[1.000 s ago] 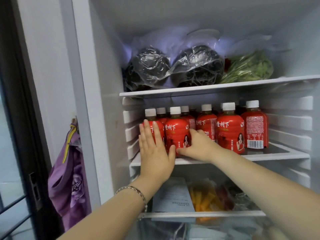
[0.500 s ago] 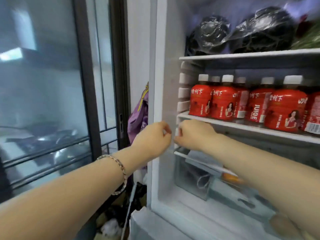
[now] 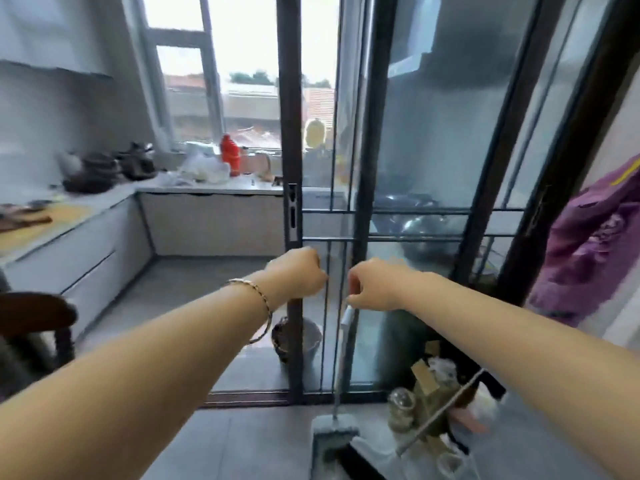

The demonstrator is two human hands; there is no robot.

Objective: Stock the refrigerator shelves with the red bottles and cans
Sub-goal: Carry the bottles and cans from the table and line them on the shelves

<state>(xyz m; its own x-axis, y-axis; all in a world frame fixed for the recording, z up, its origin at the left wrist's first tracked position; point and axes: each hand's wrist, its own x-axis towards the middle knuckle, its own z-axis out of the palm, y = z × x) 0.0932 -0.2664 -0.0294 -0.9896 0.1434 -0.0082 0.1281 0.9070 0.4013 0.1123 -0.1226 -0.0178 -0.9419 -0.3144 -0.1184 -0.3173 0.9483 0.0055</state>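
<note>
one red bottle point(image 3: 230, 154) stands upright on the far desk point(image 3: 239, 187) under the window point(image 3: 242, 64), cap up, long axis vertical, well apart from both hands. the left hand point(image 3: 298, 273), with a bracelet point(image 3: 256, 296) on its wrist, and the right hand point(image 3: 375, 284) are held out side by side, near but apart, fingers clenched on nothing. behind them stands a dark-framed glass sliding door point(image 3: 433, 133). a mop point(image 3: 334, 434) rises from the grey floor point(image 3: 194, 271) beside it. purple cloth point(image 3: 588, 244) hangs at the right.
</note>
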